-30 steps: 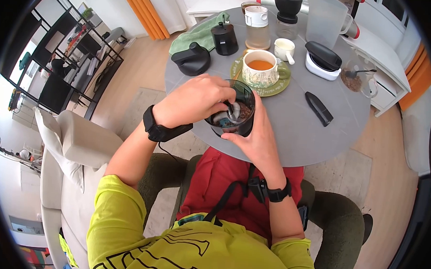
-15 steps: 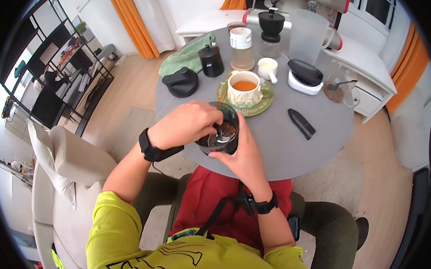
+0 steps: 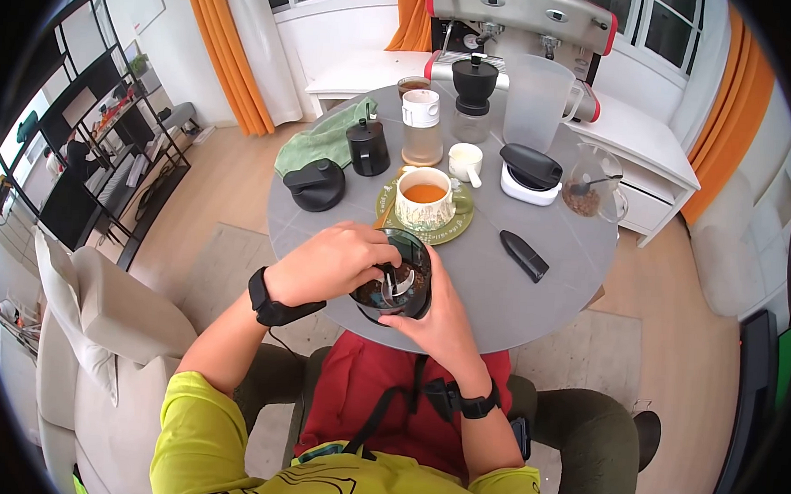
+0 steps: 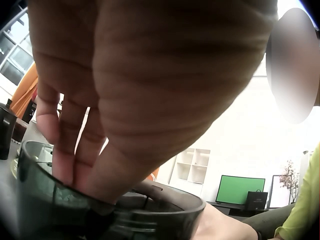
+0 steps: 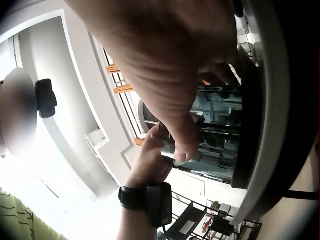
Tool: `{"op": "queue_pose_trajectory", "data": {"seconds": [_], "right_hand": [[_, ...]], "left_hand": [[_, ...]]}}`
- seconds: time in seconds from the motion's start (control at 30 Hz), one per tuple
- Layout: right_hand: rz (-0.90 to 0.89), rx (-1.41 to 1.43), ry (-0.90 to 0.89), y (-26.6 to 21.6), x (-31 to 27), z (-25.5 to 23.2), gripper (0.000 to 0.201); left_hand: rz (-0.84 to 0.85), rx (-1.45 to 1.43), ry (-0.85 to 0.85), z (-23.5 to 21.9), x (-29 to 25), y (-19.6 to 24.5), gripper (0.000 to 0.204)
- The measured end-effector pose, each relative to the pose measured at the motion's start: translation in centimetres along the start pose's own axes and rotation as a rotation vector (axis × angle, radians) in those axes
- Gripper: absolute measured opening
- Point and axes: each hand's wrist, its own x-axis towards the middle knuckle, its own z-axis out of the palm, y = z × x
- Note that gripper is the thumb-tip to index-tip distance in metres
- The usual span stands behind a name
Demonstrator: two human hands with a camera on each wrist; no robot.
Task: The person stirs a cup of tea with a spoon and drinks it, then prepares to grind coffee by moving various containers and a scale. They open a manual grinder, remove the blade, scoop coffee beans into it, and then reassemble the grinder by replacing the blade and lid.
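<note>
My right hand (image 3: 445, 315) grips the side of a dark tinted, see-through cup (image 3: 413, 246), its thumb bent over the near side. From the left, my left hand (image 3: 342, 258) reaches over the rim, fingertips down inside. Those fingers pinch a small dark piece with a pale curved part (image 3: 402, 287); I cannot tell what kind of tool it is. Brown grounds show around it in the cup. In the left wrist view the fingers dip behind the greenish wall of the cup (image 4: 37, 195). Just beyond the cup stands a mug (image 3: 423, 215) of orange-brown drink on a green saucer (image 3: 453, 234).
On the round grey table (image 3: 464, 294) lies a slim black device (image 3: 524, 256). Around the back stand a black lid (image 3: 314, 186), black canister (image 3: 367, 149), white jug (image 3: 465, 163), hand grinder (image 3: 473, 83), pitcher (image 3: 534, 112) and glass pot (image 3: 583, 202) holding a spoon. A green cloth (image 3: 321, 133) lies left.
The head view has swung up and right, bringing the espresso machine into sight. Both hands stay at the cup, and the pale curved piece inside has shifted and turned.
</note>
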Motion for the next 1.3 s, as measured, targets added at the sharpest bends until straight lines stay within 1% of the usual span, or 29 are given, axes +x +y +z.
{"op": "queue_pose_trajectory", "data": {"seconds": [0.17, 0.27, 0.33, 0.37, 0.43, 0.47, 0.53, 0.63, 0.73, 0.77, 0.83, 0.9, 0.97, 1.03, 1.07, 1.13, 1.17, 1.23, 1.27, 1.3], "right_hand": [[-0.008, -0.019, -0.005, 0.4, -0.3, 0.0, 0.105], [-0.004, -0.023, -0.003, 0.8, -0.4, 0.2, 0.107], [-0.007, -0.02, 0.0, 1.0, -0.5, 0.3, 0.107], [-0.008, -0.015, 0.001, 1.0, -0.5, 0.3, 0.107], [-0.009, -0.011, 0.004, 1.0, -0.6, 0.2, 0.107], [-0.012, -0.014, 0.002, 1.0, -0.5, 0.2, 0.107], [-0.015, -0.016, -0.002, 1.0, -0.6, 0.2, 0.107], [-0.021, -0.016, 0.01, 1.1, -0.7, 0.4, 0.107], [-0.002, -0.026, 0.002, 1.1, -0.7, 0.3, 0.109], [-0.002, -0.027, -0.008, 0.9, -0.7, 0.2, 0.111], [0.001, -0.03, -0.017, 0.5, -0.6, 0.0, 0.113], [-0.033, -0.055, 0.011, 0.1, -0.5, -0.1, 0.117], [-0.02, -0.048, 0.015, -0.1, -0.4, 0.0, 0.118], [-0.013, -0.038, 0.015, -0.1, -0.4, 0.3, 0.119], [0.004, -0.013, 0.016, 0.1, -0.4, 0.5, 0.119], [0.023, 0.013, 0.016, 0.3, -0.3, 0.6, 0.12], [0.011, 0.003, 0.017, 0.3, -0.3, 0.6, 0.12], [0.005, -0.011, 0.019, 0.5, -0.4, 0.5, 0.119], [0.018, -0.009, 0.011, 0.4, -0.3, 0.5, 0.119], [0.028, -0.006, 0.001, 0.4, -0.3, 0.5, 0.118]], "left_hand": [[0.026, -0.014, 0.017, 0.4, 0.1, 0.0, 0.023], [0.025, 0.03, -0.005, 0.5, 0.1, -0.1, 0.023], [-0.053, 0.081, -0.078, 0.2, 0.3, 0.2, 0.025], [-0.053, 0.08, -0.079, 0.3, 0.3, 0.2, 0.025], [-0.033, 0.08, 0.042, 0.6, 0.3, 0.2, 0.025], [-0.031, 0.079, 0.041, 0.5, 0.3, 0.3, 0.025], [0.024, -0.003, 0.032, -0.1, 0.2, 0.6, 0.026], [0.068, 0.045, 0.019, 0.0, -0.2, 0.3, 0.029], [0.016, 0.001, 0.014, 0.5, 0.1, -0.2, 0.027], [0.016, 0.002, 0.014, 0.5, 0.1, 0.0, 0.027], [-0.038, 0.005, 0.029, 0.4, 0.1, 0.5, 0.026], [-0.025, -0.03, 0.049, 0.1, 0.2, 0.9, 0.025], [-0.018, -0.064, 0.07, 0.0, 0.1, 0.7, 0.025], [0.006, -0.029, -0.009, 0.0, -0.1, 0.0, 0.028], [0.002, -0.028, -0.008, 0.1, -0.1, -0.2, 0.028], [-0.073, 0.038, -0.091, 0.3, -0.1, -0.5, 0.031], [-0.073, 0.036, -0.092, 0.4, -0.1, -0.3, 0.031], [-0.044, -0.019, 0.05, 0.5, 0.0, 0.3, 0.023], [-0.042, -0.022, 0.049, 0.3, 0.0, 0.4, 0.023], [-0.004, -0.045, 0.033, 0.1, 0.0, 0.5, 0.022]]}}
